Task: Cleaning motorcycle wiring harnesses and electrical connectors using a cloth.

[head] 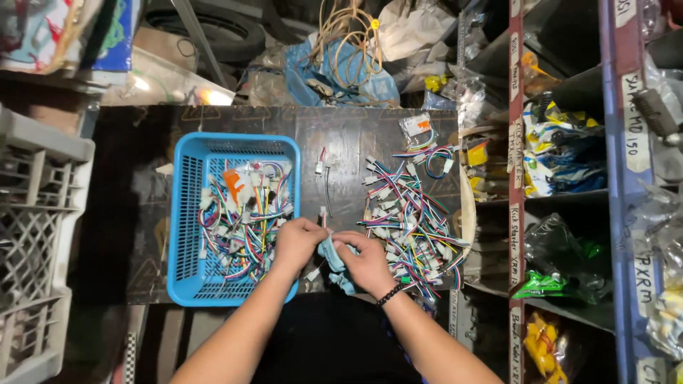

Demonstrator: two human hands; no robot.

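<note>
My left hand and my right hand meet over the near edge of a dark board. Together they grip a light blue cloth and what looks like a small wired connector with white plugs; the part between the fingers is mostly hidden. A blue plastic basket full of multicoloured wire connectors stands just left of my left hand. A loose pile of similar wire connectors lies right of my right hand. A black bracelet sits on my right wrist.
A few single connectors lie on the board between basket and pile. A small clear bag rests at the board's far right. Grey crates stand at left, shelves of packaged parts at right, coiled cable and bags behind.
</note>
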